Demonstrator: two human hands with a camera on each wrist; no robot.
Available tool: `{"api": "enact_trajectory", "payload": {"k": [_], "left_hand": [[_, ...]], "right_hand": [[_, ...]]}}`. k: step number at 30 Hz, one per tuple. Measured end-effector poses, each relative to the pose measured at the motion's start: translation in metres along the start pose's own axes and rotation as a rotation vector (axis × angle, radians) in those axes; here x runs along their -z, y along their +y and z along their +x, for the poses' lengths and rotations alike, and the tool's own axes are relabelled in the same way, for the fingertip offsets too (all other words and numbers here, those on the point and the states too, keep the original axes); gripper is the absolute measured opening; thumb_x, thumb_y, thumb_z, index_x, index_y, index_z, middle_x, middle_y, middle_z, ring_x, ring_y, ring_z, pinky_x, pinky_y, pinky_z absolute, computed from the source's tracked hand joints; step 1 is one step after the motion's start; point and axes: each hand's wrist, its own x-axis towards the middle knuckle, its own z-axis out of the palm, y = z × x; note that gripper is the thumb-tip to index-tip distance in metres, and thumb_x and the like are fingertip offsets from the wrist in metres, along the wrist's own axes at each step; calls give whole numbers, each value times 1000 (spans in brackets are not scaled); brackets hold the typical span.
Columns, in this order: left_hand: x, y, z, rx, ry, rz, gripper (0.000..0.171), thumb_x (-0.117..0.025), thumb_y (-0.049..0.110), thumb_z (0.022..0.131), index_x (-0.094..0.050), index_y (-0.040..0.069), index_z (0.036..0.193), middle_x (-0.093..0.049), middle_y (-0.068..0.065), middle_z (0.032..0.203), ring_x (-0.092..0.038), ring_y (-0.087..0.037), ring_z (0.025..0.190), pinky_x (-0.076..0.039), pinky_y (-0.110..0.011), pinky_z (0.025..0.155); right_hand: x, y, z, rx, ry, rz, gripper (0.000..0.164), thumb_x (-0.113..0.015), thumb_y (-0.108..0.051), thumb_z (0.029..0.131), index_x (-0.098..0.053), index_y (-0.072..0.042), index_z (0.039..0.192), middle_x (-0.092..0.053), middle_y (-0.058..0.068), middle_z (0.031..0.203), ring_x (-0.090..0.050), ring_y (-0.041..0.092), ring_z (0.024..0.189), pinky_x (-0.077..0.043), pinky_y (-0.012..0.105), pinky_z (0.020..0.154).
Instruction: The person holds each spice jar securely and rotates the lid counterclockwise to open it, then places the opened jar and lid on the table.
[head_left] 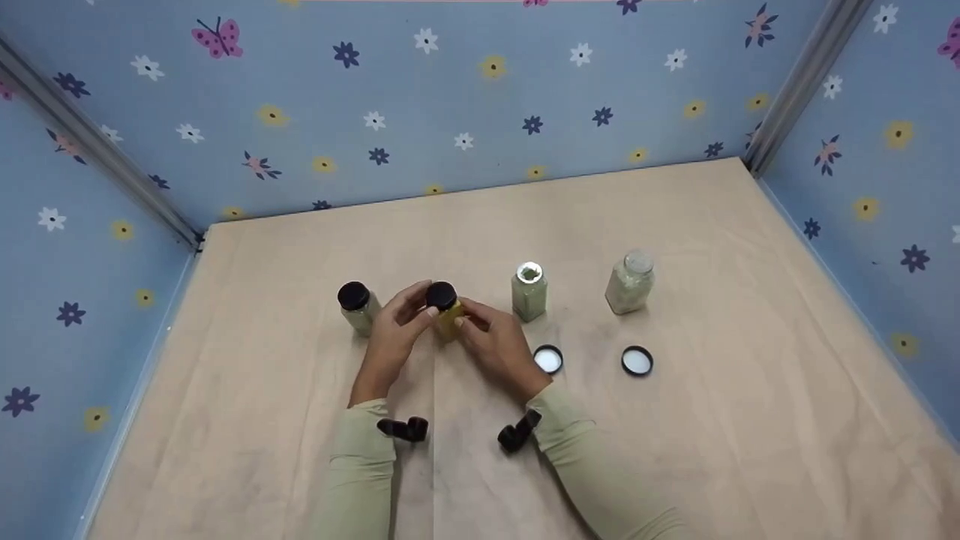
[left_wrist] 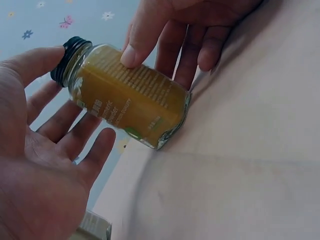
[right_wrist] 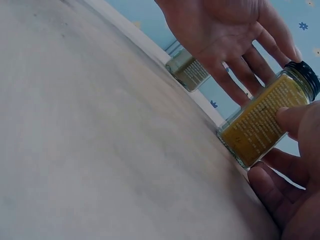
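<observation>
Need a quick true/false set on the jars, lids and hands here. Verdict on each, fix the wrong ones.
1. The right hand grips the body of the yellow-filled jar. True.
2. The left hand is on the far-right jar. False: the left hand is at the black cap of the yellow-filled jar.
3. The far-right jar has no black cap on it. True.
4. Only one loose lid lies on the table. False: there are two, the left loose lid and the right loose lid, both white side up.
5. The far-left jar is capped in black. True.
</observation>
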Motion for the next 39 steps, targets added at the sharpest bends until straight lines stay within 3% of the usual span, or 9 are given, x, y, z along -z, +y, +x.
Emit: {"api": "enact_trajectory", "payload": {"k": [6, 17, 23, 28, 39], "left_hand": [[8, -1, 6, 25, -51, -9, 48, -70, 14, 96, -56, 4, 141, -58, -13, 136, -54, -23, 127, -42, -32, 106], [12, 2, 16, 61, -147, 46, 51, -66, 13, 99, -51, 5, 146, -49, -14, 148, -47, -21, 135, -36, -31, 111], [13, 1, 17, 69, -183, 57, 52, -65, 15, 100, -49, 9, 148, -48, -12, 149, -47, -22, 134, -40, -29, 107], [14, 1, 16, 82, -184, 76, 52, -66, 21, 99, -52, 13, 148, -50, -7, 147, -47, -21, 134, -43, -28, 105], [11, -1, 15, 64, -150, 101, 53, -69, 15, 96, -52, 7, 146, -50, -10, 147, -48, -26, 132, -44, -33, 104]], "right_hand": [[-1, 0, 0, -22, -37, 49, 45, -65, -24, 99, -58, -17, 142, -64, -1, 132, -61, 8, 117, -47, 25, 100], [2, -3, 0, -51, -69, 14, 48, -60, -32, 102, -53, -14, 146, -59, -1, 138, -53, 9, 127, -40, 28, 107], [3, -2, 1, -36, -74, -13, 45, -57, -32, 103, -54, -15, 145, -60, 0, 137, -54, 12, 127, -40, 31, 108], [2, -2, 0, -21, -64, -28, 45, -55, -31, 104, -53, -15, 146, -61, 3, 137, -55, 14, 127, -40, 32, 108], [3, -4, 0, -16, -73, -40, 43, -52, -28, 106, -51, -16, 148, -59, 3, 139, -53, 14, 128, -39, 32, 109]]}}
